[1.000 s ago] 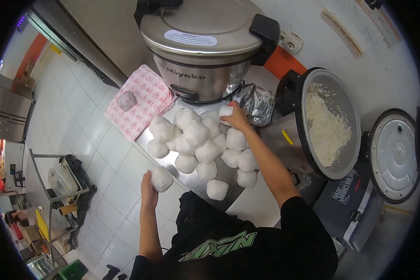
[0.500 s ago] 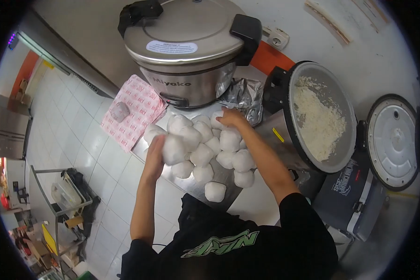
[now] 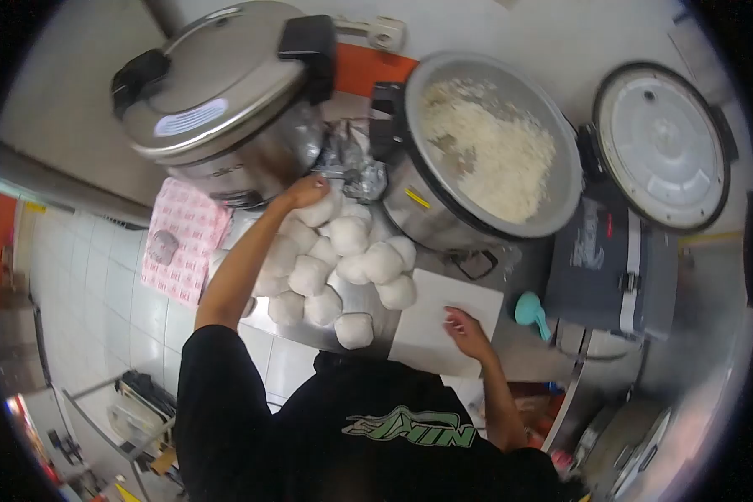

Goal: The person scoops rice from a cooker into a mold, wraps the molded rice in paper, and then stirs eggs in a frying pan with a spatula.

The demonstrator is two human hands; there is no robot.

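Note:
White rounded bundles (image 3: 309, 276) lie piled on the metal tabletop (image 3: 309, 335). At the top of the pile, beside the closed rice cooker, my left hand (image 3: 303, 194) is closed around one bundle (image 3: 318, 211); part of its grip is hidden. Over the white board (image 3: 427, 335) to the right of the pile, my right hand (image 3: 467, 332) is held with its fingers apart and nothing in it. One bundle (image 3: 354, 330) lies nearest my body. The open pot (image 3: 569, 188) holds loose white rice (image 3: 506, 163).
A closed rice cooker (image 3: 217, 84) stands upper left, with printed pink papers (image 3: 184, 243) below it. Crumpled foil (image 3: 356, 163) lies between the cookers. On the right are a round lid (image 3: 665, 142), a grey box (image 3: 598, 268) and a turquoise scoop (image 3: 530, 311).
The view has turned to the right. My right hand has left the pile and moved over the board. My left hand has let go of its earlier bundle and reached the pile's top.

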